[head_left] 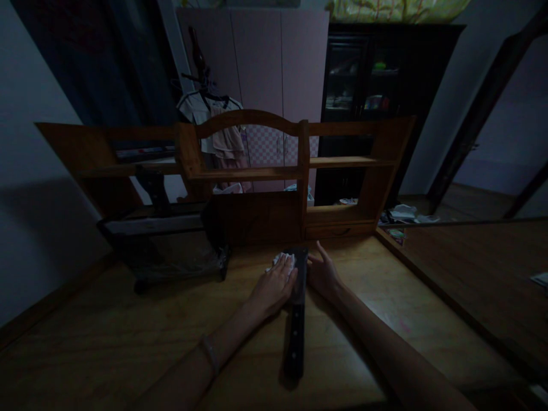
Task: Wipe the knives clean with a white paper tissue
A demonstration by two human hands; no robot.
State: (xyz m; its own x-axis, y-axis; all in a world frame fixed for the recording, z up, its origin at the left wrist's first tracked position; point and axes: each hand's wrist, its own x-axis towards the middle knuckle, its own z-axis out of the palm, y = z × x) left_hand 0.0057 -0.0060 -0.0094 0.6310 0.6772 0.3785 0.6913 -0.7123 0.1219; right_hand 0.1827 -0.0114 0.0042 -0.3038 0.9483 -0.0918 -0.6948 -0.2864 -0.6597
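Dim room. Far left, a dark curtain. A wooden shelf unit stands along the back of the pale wooden tabletop. At its left end, on the tabletop, sits a black-framed object, its front looking like clear plastic; exact kind unclear. Garments hang behind the shelves, before a pink wardrobe.

Near middle: left hand, bracelet at the wrist, fingers close together and slightly bent over a white cloth, holding it against the blade's left side. Cleaver lies on the tabletop between the hands, dark riveted handle toward the wearer. Right hand just beside the blade's right edge, one finger extended forward, the others partly curled; cannot tell whether it grips the edge. Farther right, behind, a black cabinet.
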